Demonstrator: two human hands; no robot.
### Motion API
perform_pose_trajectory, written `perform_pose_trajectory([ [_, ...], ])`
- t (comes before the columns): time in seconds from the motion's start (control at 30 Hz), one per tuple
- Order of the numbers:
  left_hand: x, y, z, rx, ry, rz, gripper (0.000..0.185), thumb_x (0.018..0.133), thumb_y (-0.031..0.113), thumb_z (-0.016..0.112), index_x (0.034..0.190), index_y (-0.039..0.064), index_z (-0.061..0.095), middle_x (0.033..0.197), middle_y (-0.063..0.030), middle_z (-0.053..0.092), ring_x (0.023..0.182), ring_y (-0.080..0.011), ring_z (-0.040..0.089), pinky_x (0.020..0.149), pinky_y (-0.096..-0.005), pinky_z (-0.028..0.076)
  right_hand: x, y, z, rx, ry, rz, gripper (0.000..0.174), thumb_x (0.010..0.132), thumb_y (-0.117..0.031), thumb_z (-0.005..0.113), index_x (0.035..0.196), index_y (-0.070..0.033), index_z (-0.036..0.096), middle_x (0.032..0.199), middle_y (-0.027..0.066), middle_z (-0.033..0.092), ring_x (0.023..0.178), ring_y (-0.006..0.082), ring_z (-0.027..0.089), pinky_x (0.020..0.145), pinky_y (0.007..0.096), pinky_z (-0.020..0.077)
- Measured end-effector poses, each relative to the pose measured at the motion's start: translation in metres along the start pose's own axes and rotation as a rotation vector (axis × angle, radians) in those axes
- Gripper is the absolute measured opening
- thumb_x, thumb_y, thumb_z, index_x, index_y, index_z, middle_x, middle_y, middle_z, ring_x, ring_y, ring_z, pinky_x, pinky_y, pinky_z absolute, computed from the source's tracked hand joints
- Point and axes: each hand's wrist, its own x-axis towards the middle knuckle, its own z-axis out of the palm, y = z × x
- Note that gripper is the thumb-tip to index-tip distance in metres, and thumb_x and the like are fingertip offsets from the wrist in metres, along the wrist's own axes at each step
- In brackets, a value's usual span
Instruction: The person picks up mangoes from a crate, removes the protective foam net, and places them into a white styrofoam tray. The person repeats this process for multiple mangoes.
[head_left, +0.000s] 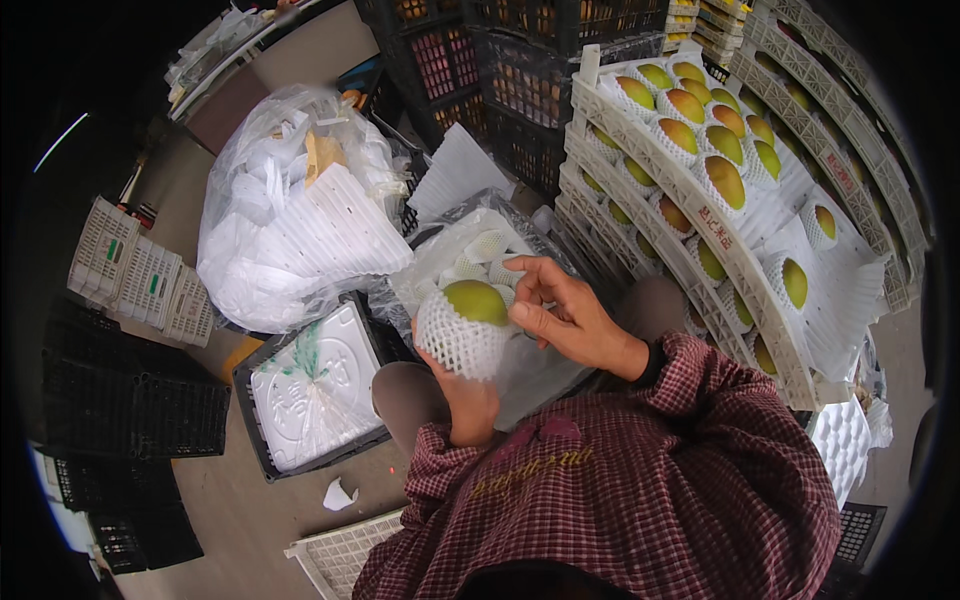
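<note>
My left hand (461, 397) holds up a green mango (477, 301) from below; a white foam net sleeve (461, 341) wraps its lower part and the green top is bare. At the mango's right side is my right hand (566, 315), fingers curled and apart, with nothing seen in it. Whether its thumb touches the fruit I cannot tell. Behind the mango, a plastic-lined box (420, 262) contains several net-sleeved pieces (487, 246). To the right, mangoes in foam nets (724, 182) lie in the top tray of a stack of white plastic trays (660, 161).
A clear plastic bag (247, 225) bulges with white packing sheets at the left. Below it, a black crate (262, 450) holds a white foam box (315, 390). Dark crates (525, 82) are stacked behind; more black crates (135, 405) stand far left. A white plastic crate (345, 551) lies near me.
</note>
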Motion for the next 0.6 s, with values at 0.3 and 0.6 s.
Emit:
perform_pose_trajectory([
  [0.3, 0.004, 0.035, 0.03, -0.15, -0.414, -0.18, 0.082, 0.096, 0.011, 0.063, 0.16, 0.002, 0.013, 0.156, -0.0163, 0.035, 0.139, -0.0237, 0.041, 0.116, -0.037, 0.033, 0.011, 0.014, -0.013, 0.06, -0.051, -0.073, 0.094, 0.082, -0.045, 0.081, 0.15, -0.003, 0.033, 0.13, 0.0155, 0.055, 0.12, 0.0275, 0.056, 0.088, 0.0358, 0.0558],
  [0.6, 0.0, 0.011, 0.071, 0.572, -0.515, 0.032, 0.082, 0.102, 0.019, 0.059, 0.161, 0.002, 0.005, 0.158, -0.0207, 0.03, 0.14, -0.0304, 0.038, 0.116, -0.0403, 0.03, -0.014, -0.018, -0.052, -0.073, 0.053, 0.004, 0.109, 0.076, -0.047, 0.085, 0.152, 0.003, 0.026, 0.141, 0.0229, 0.046, 0.132, 0.0349, 0.047, 0.111, 0.0378, 0.0379],
])
